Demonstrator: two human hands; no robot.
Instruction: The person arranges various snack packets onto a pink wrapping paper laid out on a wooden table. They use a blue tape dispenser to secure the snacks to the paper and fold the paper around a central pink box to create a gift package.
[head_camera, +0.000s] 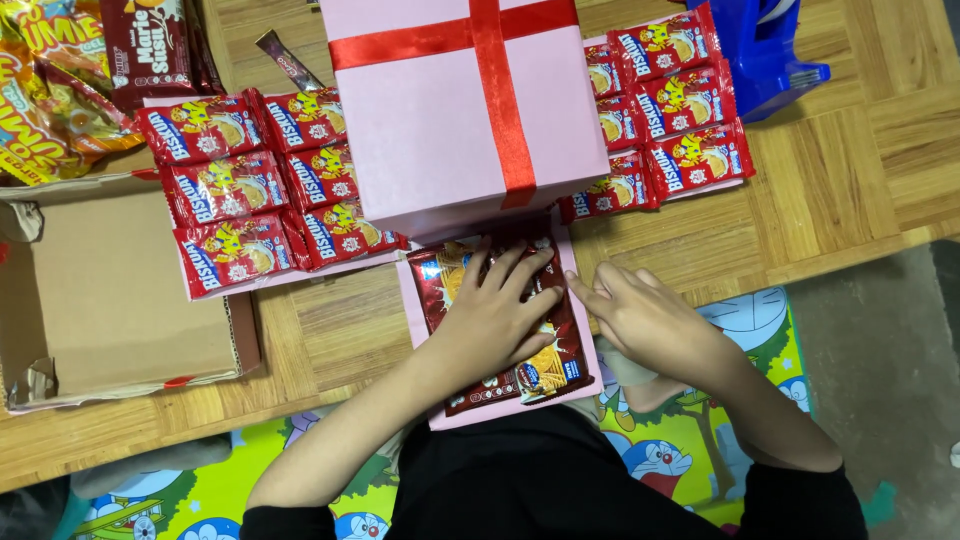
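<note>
At the far left, crinkled yellow and orange snack bags (45, 90) lie at the edge of the wooden worktop (850, 170), with a dark red biscuit packet (150, 45) beside them. Below these sits an open brown cardboard box (110, 290), its flaps spread. Right of it, six red biscuit packs (260, 190) are laid in two columns on a pink panel, close against the tall pink gift box (450, 120) bound with a crossed red ribbon (495, 95). This box stands in the middle and hides whatever lies behind it; its front edge overhangs the top of the pink panel (580, 350) nearest the person.

On that front panel lie dark red biscuit packets (540, 375). The left hand (495, 320) rests flat on them, fingers spread and open, pressing down rather than closing around anything. The right hand (645, 320) lies just beside, at the panel's right edge, fingers extended toward the left, fingertips touching the packet edge; it is loose, not clenched on anything.

Further right, another set of red biscuit packs (670, 110) covers a panel on the far side of the gift box. Beyond them, at the upper right corner, stands a blue tape dispenser (765, 50). Below the worktop edge, a green cartoon play mat (690, 440) covers the floor under the person's arms.
</note>
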